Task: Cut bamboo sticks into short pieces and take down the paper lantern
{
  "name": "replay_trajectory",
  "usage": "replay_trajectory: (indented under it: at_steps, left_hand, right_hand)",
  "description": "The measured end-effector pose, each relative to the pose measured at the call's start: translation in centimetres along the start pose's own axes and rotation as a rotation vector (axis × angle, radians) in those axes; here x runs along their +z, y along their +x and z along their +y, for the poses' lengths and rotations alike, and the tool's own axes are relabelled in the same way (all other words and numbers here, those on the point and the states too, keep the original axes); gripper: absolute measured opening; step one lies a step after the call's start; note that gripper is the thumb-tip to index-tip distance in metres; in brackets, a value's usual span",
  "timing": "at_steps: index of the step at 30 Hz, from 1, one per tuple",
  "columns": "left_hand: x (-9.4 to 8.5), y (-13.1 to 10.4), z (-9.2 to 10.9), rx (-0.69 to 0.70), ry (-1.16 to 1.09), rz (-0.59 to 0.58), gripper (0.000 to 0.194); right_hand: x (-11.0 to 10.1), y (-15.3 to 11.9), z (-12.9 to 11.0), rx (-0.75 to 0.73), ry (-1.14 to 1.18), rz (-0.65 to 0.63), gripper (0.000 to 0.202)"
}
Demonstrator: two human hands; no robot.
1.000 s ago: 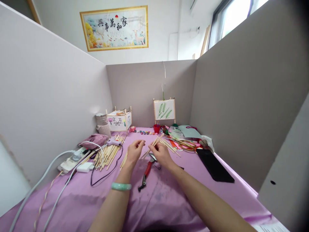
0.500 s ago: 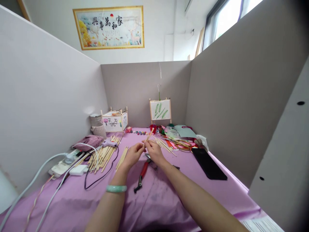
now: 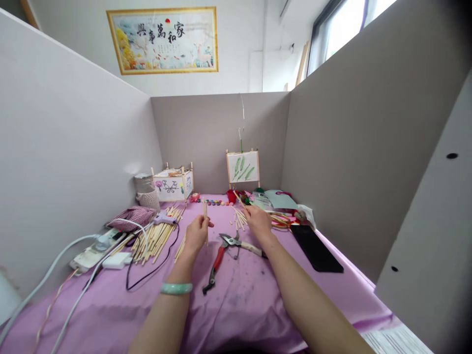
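Left hand (image 3: 196, 233) grasping upright sticks (image 3: 205, 210), count unclear owing to blur. Right hand (image 3: 258, 223) grasping a slanted stick (image 3: 238, 198), upper end projecting beyond the fingers. Pruning shears (image 3: 231, 241) lie between the hands, handles spread. Stick pile (image 3: 158, 241) located left of the left hand.

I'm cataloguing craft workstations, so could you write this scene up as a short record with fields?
Left hand: gripping thin sticks, held upright; exact count unclear
Right hand: holding a tilted stick, its upper end leaning left
Between forearms: pruning shears, handles spread, lying on the purple cloth
Left side: stick pile, with a glue gun resting on it
Right side: flat black slab
Back left: stick-framed box with drawings on white panels
Back centre: white panel painted with green leaves
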State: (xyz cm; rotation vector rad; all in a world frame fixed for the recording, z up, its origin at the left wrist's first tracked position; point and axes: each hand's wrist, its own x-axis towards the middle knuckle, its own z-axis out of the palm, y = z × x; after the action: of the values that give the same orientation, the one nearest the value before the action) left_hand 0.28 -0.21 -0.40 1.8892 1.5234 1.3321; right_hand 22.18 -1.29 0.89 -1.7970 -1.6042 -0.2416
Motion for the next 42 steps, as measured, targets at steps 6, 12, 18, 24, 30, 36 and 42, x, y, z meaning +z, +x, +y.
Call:
replay_trajectory:
  at_steps: [6, 12, 18, 24, 30, 36, 42]
  left_hand:
    - [-0.2, 0.1, -0.1, -0.018, 0.069, 0.026, 0.020]
    - [-0.5, 0.0, 0.0, -0.051, 0.061, 0.035, 0.022]
    - [-1.0, -0.1, 0.3, -0.046, 0.040, 0.092, 0.026]
    - [0.2, -0.5, 0.2, 0.046, 0.001, -0.082, 0.023]
    - [0.4, -0.9, 0.5, 0.141, 0.085, -0.103, 0.024]
    - [0.1, -1.2, 0.6, 0.162, 0.240, -0.087, 0.027]
    - [0.2, -0.9, 0.2, 0.057, 0.344, -0.076, 0.025]
  right_hand:
    - [-0.1, 1.6, 6.2, 0.309, -0.161, -0.012, 0.032]
    - [0.2, 1.5, 9.2, 0.427, -0.209, -0.076, 0.027]
    - [0.3, 1.2, 9.0, 0.418, -0.194, -0.023, 0.028]
    - [-0.5, 1.1, 5.0, 0.202, -0.028, 0.002, 0.035]
    - [0.8, -1.6, -3.1, -0.402, 0.648, -0.330, 0.035]
    - [0.5, -2.9, -3.3, -0.381, 0.316, -0.302, 0.028]
    - [0.0, -3.7, -3.6, -0.361, -0.005, -0.415, 0.028]
